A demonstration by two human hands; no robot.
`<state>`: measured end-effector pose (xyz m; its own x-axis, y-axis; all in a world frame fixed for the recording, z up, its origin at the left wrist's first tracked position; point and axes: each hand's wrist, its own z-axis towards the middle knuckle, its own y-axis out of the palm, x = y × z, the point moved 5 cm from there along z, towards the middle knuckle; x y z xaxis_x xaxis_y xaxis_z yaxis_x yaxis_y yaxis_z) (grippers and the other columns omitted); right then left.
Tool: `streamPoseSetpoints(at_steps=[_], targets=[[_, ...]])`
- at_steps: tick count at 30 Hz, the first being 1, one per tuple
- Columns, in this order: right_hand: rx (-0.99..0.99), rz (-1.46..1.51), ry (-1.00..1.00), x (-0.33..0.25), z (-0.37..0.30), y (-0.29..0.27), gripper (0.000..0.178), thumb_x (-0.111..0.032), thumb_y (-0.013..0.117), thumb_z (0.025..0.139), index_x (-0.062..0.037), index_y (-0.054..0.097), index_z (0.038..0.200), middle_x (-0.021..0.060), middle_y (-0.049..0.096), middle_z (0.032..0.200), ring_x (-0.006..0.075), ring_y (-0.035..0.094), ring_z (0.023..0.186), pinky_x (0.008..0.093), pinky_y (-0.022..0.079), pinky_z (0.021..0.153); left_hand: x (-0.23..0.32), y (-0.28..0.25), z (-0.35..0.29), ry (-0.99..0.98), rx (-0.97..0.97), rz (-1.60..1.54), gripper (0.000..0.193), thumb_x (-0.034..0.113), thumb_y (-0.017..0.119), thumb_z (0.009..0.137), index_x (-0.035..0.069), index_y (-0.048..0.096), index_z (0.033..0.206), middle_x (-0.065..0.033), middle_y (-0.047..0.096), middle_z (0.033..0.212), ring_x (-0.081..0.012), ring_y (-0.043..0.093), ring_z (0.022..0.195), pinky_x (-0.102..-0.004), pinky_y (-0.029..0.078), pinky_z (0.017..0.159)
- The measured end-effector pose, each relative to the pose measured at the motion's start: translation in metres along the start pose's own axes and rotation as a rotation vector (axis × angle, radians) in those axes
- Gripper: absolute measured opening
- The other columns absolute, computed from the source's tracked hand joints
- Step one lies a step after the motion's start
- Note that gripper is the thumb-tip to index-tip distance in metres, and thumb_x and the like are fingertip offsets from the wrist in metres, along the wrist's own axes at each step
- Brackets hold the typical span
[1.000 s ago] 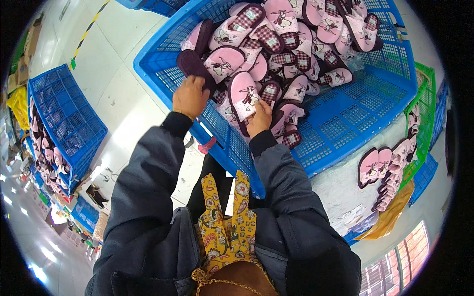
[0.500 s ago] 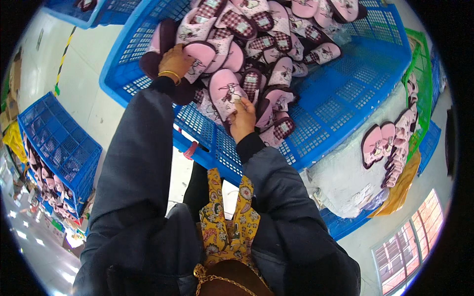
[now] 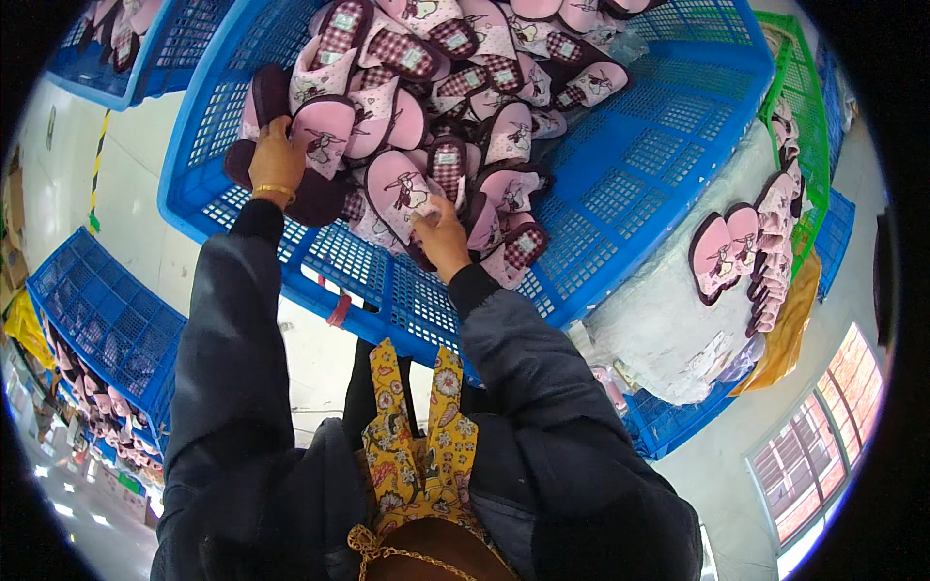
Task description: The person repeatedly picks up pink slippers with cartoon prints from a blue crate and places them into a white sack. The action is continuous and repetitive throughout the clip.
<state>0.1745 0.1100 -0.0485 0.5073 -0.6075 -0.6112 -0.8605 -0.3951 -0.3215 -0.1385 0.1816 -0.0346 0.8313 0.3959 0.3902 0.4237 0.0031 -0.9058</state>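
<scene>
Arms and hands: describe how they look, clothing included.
Both sleeves are loose, dark blue-grey, ending in snug black cuffs. The left hand has a thin gold-coloured bangle at its wrist; the right hand shows none. Neither wears a glove.

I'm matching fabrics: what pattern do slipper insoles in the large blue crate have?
The insoles are burgundy-and-pale check, clearest in the head view.

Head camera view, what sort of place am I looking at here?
Probably a slipper workshop or packing area: a big blue crate holds a heap of pink slippers, more slippers are lined up at right, and black-and-yellow tape marks the floor.
</scene>
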Motion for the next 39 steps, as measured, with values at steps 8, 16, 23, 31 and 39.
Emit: streamPoseSetpoints(at_steps=[8,16,23,31,39], targets=[[0.586,-0.171,-0.277,0.038,0.124,-0.141,0.021,-0.014,0.065,0.084,-0.0037,0.06,0.101,0.0119,0.067,0.085,0.0232,0.065,0.078,0.0343,0.05,0.073,0.1,-0.01,-0.073,0.143,-0.435,-0.234,0.023,0.024,0.065,0.083,0.006,0.062,0.098,-0.0145,0.063,0.094,-0.0352,0.061,0.087,-0.0426,0.049,0.075],[0.378,-0.272,-0.35,0.033,0.216,-0.156,0.02,-0.019,0.063,0.083,-0.007,0.062,0.098,0.0133,0.068,0.093,0.0336,0.064,0.088,0.0425,0.05,0.079,0.105,0.037,-0.089,0.12,-0.303,-0.105,0.019,0.022,0.065,0.083,0.006,0.062,0.094,-0.0114,0.064,0.089,-0.0318,0.063,0.081,-0.04,0.05,0.07],[0.062,-0.441,-0.692,-0.01,0.272,-0.056,0.036,-0.012,0.064,0.082,-0.006,0.06,0.117,0.021,0.059,0.116,0.0377,0.056,0.107,0.0455,0.047,0.088,0.125,0.028,-0.071,0.178,-0.281,-0.031,0.016,0.018,0.066,0.082,0.007,0.062,0.092,-0.0105,0.062,0.086,-0.0327,0.061,0.079,-0.0407,0.05,0.067],[0.01,-0.714,-0.64,0.008,0.295,-0.013,0.029,-0.013,0.064,0.08,-0.0066,0.063,0.108,0.0178,0.059,0.112,0.036,0.057,0.102,0.0451,0.048,0.084,0.126,0.025,-0.068,0.197,-0.306,-0.021,0.016,0.018,0.066,0.081,0.007,0.062,0.092,-0.0101,0.061,0.086,-0.0309,0.061,0.083,-0.0404,0.049,0.072],[0.415,-0.444,-0.667,-0.049,0.166,-0.13,0.018,-0.016,0.063,0.084,-0.0005,0.06,0.091,0.0193,0.058,0.086,0.0396,0.055,0.081,0.0469,0.044,0.069,0.114,0.055,-0.086,0.192,-0.325,-0.076,0.039,0.026,0.067,0.08,0.007,0.056,0.112,-0.0143,0.058,0.103,-0.034,0.056,0.098,-0.0419,0.048,0.081]])
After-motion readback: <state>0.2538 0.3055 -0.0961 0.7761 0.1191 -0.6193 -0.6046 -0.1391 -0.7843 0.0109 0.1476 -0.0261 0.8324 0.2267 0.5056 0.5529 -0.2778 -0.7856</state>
